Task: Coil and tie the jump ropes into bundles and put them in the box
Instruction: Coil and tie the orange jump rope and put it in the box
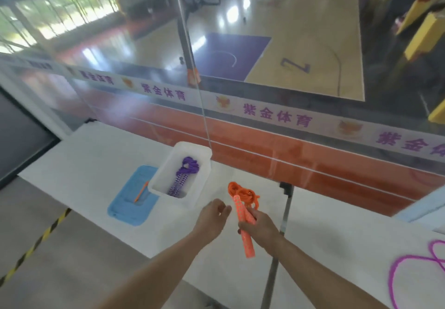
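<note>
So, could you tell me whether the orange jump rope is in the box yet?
Not yet: the orange jump rope is in the right hand, outside the box.

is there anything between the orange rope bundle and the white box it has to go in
Nothing visible does. The right hand holds the orange rope bundle just right of the white box, whose open top holds only a purple bundle. The left hand hovers near the box's front corner, not across it.
</note>
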